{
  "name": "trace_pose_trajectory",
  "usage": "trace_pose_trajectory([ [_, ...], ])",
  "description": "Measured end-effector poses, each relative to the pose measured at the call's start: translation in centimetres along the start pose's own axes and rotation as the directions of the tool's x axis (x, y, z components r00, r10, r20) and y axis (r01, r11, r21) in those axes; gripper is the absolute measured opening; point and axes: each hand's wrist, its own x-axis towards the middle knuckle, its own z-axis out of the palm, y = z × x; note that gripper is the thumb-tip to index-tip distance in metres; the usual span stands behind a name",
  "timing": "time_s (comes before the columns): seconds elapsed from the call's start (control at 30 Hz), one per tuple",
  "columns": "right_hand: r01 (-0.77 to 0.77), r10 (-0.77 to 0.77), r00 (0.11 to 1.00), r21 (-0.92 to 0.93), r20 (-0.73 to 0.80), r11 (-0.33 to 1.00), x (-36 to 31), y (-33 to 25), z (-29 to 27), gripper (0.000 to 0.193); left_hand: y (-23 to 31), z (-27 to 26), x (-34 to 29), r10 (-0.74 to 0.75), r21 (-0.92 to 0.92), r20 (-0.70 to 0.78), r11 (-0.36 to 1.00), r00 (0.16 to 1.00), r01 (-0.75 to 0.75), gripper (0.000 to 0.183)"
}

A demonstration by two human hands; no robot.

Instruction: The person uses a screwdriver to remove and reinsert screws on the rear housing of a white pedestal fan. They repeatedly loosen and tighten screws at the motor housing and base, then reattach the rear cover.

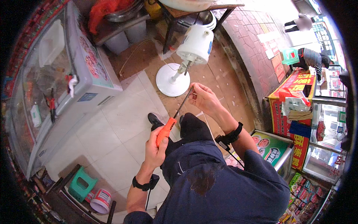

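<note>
My left hand is wrapped round the orange handle of a screwdriver. Its dark shaft slants up and to the right, away from me. At the tip end, the fingers of my right hand are pinched on the shaft; whether something small is between them as well I cannot make out. Just beyond my hands stands a white electric fan without blades or grille. Its bulky motor housing tilts over a short stem, with a thin rod hanging below, and its round base rests on the floor.
On the left stands a glass-topped freezer with red-handled pliers on top. A green plastic stool and a paper-wrapped tub are at lower left. A table stands behind the fan. Packaged goods and a person in stripes are at right.
</note>
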Motion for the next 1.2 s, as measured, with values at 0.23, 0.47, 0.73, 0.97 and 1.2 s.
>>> trace_pose_trajectory([
  [0.23,0.209,-0.190,0.954,-0.058,0.233,0.976,8.6,4.0,-7.4,0.024,-13.2,1.6,5.8,0.367,0.201,-0.073,0.916,0.927,-0.347,0.048],
  [0.47,0.512,-0.383,0.841,-0.334,0.383,0.791,14.1,3.6,-10.2,0.028,-21.7,0.8,11.5,0.670,0.397,-0.058,0.696,0.740,-0.599,0.053],
  [0.73,0.601,-0.459,0.716,-0.130,0.526,0.789,17.3,3.9,-10.1,0.029,-23.9,2.3,14.7,0.806,0.545,-0.049,0.516,0.590,-0.660,0.058],
  [0.97,0.617,-0.488,0.676,-0.063,0.552,0.784,17.2,2.3,-9.1,0.020,-22.5,2.8,14.5,0.785,0.522,-0.075,0.556,0.615,-0.647,0.055],
  [1.2,0.572,-0.434,0.660,-0.036,0.613,0.819,17.8,1.9,-8.8,0.025,-22.0,3.4,15.4,0.825,0.466,-0.131,0.540,0.549,-0.701,0.053],
])
